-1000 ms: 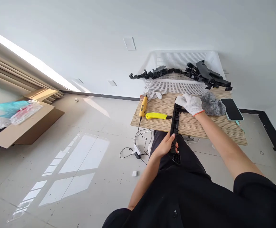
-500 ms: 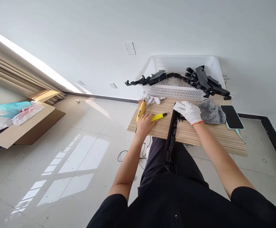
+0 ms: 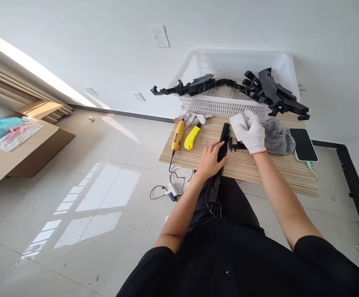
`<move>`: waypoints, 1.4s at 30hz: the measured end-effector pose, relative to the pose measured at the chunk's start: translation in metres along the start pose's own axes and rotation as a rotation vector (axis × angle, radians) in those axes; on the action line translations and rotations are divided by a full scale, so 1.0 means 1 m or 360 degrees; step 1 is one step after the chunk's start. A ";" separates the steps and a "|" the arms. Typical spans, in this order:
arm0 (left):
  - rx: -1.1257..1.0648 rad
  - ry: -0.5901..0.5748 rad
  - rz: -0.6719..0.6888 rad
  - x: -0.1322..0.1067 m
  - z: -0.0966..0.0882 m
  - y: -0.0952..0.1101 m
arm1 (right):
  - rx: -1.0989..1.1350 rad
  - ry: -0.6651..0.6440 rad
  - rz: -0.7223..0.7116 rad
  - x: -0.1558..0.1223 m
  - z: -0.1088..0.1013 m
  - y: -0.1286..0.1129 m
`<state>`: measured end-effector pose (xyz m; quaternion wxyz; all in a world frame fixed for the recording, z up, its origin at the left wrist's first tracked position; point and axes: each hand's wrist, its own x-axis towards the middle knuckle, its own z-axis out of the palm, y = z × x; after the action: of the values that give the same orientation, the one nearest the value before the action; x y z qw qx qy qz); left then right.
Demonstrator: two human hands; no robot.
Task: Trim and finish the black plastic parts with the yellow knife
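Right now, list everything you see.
Table: 1, brown, centre right
Basket: 1, white, table back
Parts: several, black, across basket
Loose glove: 1+, white, before basket
Corded tool: 1, yellow, table left
Knife: 1, yellow, beside tool
Bar: 1, black, over table edge
Piece: 1, black, right of bar
Phone: 1, black, table right
Cloth: 1, grey, beside phone
Box: 1, brown, far left
Power strip: 1, white, floor
Wall plates: 3, white, wall
Left hand: 1, bare, on bar
Right hand: 1, white-gloved, near cloth
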<state>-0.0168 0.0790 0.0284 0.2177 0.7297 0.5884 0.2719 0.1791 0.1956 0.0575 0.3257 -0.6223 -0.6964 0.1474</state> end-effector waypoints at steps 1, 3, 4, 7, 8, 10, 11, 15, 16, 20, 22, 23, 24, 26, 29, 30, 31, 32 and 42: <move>-0.0010 0.0011 -0.0007 0.002 0.001 0.000 | -0.0002 0.0081 0.0032 -0.001 -0.003 0.001; -0.0040 0.0037 -0.0007 0.005 0.000 -0.001 | -0.0016 0.0190 0.0046 -0.002 -0.009 0.001; -0.0051 0.0048 -0.0006 0.005 -0.001 -0.001 | -0.0032 0.0192 0.0018 -0.003 -0.011 0.001; -0.0038 0.0014 0.0016 0.001 -0.004 -0.001 | -0.0123 0.0043 -0.0233 -0.001 -0.008 0.001; -0.0019 -0.0011 0.0023 0.000 -0.005 -0.001 | -0.0158 -0.0038 -0.0334 -0.001 -0.004 0.001; 0.0037 -0.0040 0.0027 -0.002 -0.006 -0.001 | -0.0204 -0.0208 -0.0486 -0.001 0.005 0.002; 0.0072 -0.0041 0.0026 -0.003 -0.006 -0.001 | -0.0217 -0.0283 -0.0528 -0.001 0.009 0.003; 0.0180 -0.0060 0.0044 -0.002 -0.007 -0.002 | -0.0349 -0.0434 -0.0533 -0.002 0.014 0.004; 0.0189 -0.0073 0.0051 -0.001 -0.007 -0.002 | -0.0403 -0.0444 -0.0510 -0.001 0.014 0.003; 0.0188 -0.0072 0.0064 -0.002 -0.006 -0.002 | -0.0549 -0.0419 -0.0389 0.002 0.012 -0.002; 0.0178 -0.0047 0.0058 -0.003 -0.006 -0.003 | -0.0554 -0.0432 -0.0407 0.005 0.012 0.000; 0.0171 -0.0037 0.0055 -0.003 -0.006 -0.003 | -0.0544 -0.0469 -0.0445 0.007 0.012 0.001; 0.0162 -0.0031 0.0053 -0.004 -0.006 -0.003 | -0.0529 -0.0521 -0.0484 0.009 0.012 0.004; 0.0144 -0.0044 0.0057 -0.004 -0.008 -0.003 | -0.0479 -0.0617 -0.0528 0.013 0.011 0.008; 0.0119 -0.0099 0.0056 -0.005 -0.011 0.000 | -0.0378 -0.0695 -0.0522 0.017 0.010 0.011; 0.0111 -0.0113 0.0052 -0.005 -0.013 0.001 | -0.0350 -0.0686 -0.0484 0.018 0.010 0.010; 0.0102 -0.0125 0.0049 -0.005 -0.014 0.002 | -0.0330 -0.0652 -0.0420 0.018 0.011 0.009; 0.0093 -0.0132 0.0046 -0.005 -0.015 0.002 | -0.0316 -0.0597 -0.0341 0.017 0.011 0.008; 0.0048 -0.0120 0.0020 -0.006 -0.015 0.002 | -0.0180 -0.0347 -0.0137 0.019 0.014 0.017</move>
<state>-0.0260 0.0732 0.0400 0.2270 0.7463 0.5793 0.2365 0.1832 0.2197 0.0422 0.2185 -0.5894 -0.7610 0.1605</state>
